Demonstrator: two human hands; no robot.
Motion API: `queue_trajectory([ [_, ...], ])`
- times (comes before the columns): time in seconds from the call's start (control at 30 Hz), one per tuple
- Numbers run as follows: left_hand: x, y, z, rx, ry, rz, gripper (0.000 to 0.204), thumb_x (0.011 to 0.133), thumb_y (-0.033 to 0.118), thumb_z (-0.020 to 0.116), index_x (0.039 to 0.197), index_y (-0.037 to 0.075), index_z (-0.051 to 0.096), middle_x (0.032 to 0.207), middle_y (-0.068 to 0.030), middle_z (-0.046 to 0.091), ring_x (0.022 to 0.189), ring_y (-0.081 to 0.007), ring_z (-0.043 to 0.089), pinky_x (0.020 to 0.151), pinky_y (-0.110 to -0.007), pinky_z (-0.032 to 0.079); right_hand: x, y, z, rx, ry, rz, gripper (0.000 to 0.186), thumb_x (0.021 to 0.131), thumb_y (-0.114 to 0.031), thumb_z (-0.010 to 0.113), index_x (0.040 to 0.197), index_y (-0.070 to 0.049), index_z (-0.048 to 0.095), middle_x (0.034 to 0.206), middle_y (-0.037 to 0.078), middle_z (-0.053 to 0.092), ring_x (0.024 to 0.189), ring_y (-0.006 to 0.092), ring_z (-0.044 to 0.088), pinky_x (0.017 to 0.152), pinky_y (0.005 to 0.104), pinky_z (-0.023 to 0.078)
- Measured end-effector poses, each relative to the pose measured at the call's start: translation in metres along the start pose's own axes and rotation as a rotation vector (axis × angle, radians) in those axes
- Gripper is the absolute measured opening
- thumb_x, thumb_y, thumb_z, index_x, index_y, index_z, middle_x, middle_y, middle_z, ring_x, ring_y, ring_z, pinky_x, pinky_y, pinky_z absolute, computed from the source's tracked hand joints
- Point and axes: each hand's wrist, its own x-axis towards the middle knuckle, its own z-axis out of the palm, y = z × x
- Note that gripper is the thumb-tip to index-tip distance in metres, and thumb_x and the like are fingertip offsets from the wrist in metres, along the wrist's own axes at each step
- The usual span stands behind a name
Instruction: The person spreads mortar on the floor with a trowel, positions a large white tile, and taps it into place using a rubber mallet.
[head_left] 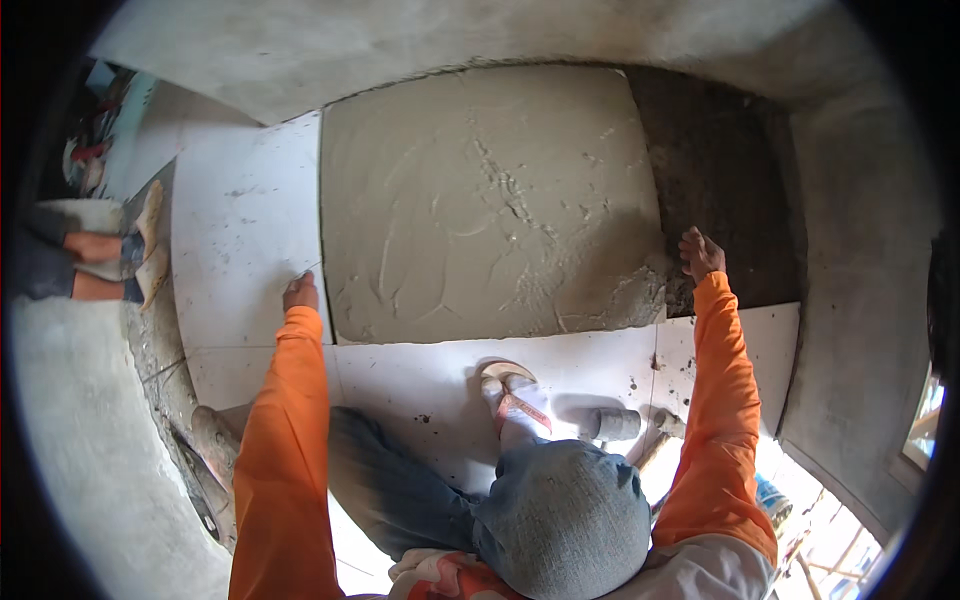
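Both hands, left (300, 293) and right (701, 253), grip opposite edges of a mortar-coated tile (490, 200), fingers curled around it.

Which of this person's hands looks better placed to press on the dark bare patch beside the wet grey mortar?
The right hand, probably. It rests at the mortar bed's right edge, touching the dark patch. The left hand sits at the opposite edge, against the white tile.
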Motion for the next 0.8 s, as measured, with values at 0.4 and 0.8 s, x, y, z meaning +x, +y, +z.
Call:
queue_trajectory([
  [0.4,-0.032,0.027,-0.003,0.030,-0.209,-0.250,0.044,0.083,0.044,0.052,0.093,0.002,0.061,0.078,-0.0089,0.064,0.054,-0.0150,0.054,0.043,-0.027,0.038,-0.065,0.031,-0.028,-0.200,-0.033,0.198,0.047,0.088,-0.047,0.047,0.093,-0.003,0.062,0.070,0.003,0.061,0.049,0.0077,0.048,0.040,0.0245,0.037],
  [0.8,-0.057,0.054,-0.020,0.223,-0.336,-0.291,0.051,0.087,0.044,0.044,0.114,0.002,0.051,0.101,-0.0137,0.060,0.077,-0.0274,0.061,0.057,-0.040,0.051,-0.035,0.089,-0.028,-0.156,-0.047,0.223,0.046,0.088,-0.054,0.040,0.091,-0.010,0.054,0.061,0.006,0.061,0.041,0.0117,0.048,0.035,0.0261,0.034],
])
